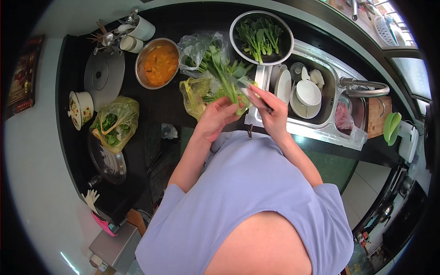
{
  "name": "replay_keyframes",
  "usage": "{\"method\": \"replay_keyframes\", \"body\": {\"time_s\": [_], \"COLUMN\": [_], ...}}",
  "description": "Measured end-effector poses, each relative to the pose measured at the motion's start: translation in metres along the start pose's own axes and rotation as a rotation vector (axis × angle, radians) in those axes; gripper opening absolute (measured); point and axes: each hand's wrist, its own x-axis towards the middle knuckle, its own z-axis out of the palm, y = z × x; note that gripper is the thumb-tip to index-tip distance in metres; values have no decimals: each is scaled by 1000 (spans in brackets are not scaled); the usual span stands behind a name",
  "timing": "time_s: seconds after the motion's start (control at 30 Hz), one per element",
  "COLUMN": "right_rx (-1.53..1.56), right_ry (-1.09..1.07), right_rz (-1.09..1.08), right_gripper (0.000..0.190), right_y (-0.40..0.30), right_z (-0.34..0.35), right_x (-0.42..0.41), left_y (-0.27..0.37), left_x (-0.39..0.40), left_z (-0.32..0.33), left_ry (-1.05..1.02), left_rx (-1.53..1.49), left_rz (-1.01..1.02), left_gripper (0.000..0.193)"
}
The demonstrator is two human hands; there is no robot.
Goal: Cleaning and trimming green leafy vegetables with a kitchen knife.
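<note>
My left hand [218, 118] grips the stem end of a leafy green vegetable stalk [222, 74], its leaves pointing away from me. In my right hand [274, 109] is a knife [252, 98], its blade close against the stalk. Whether the edge cuts into the stem is hard to tell. Beneath the hands, a yellow plastic bag [193, 98] lies on the counter with greens on it. Behind it sits a clear plastic bag [196, 51] beside more leafy stalks. A steel bowl [290, 48] at the back holds several cut green stalks [259, 37].
Right of my hands, the steel sink [328, 89] holds white dishes [308, 92] under a faucet [367, 87]. Bagged pink meat [343, 115] lies in its smaller basin. To the left stand a bowl of orange food [160, 65], another bag of greens [115, 122] and an enamel pot [81, 109].
</note>
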Motion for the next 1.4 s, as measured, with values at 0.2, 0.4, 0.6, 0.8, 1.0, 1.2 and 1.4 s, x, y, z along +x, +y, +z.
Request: {"method": "replay_keyframes", "body": {"time_s": [0.2,0.4,0.6,0.8,1.0,1.2,1.4], "right_rx": [434,402,340,393,333,665,354], "right_ry": [144,54,16,-37,-18,277,185], "right_rz": [367,486,387,429,496,617,458], "right_gripper": [30,32,42,13,19,40,25], "right_y": [-15,-25,-13,-26,-2,17,78], "right_z": [-13,-20,-26,-35,-55,-65,-89], "right_x": [-15,-1,0,9,4,26,100], "left_y": [24,12,2,-6,-28,-18,4], "left_x": [-9,-7,-3,10,25,33,45], "left_z": [29,31,55,66,79,88,70], "left_ry": [-44,-184,-148,43,212,24,-10], "left_rx": [266,229,167,518,521,48,-41], "left_rz": [362,434,405,523,508,512,359], "left_gripper": [44,53,54,52,46,42,39]}}
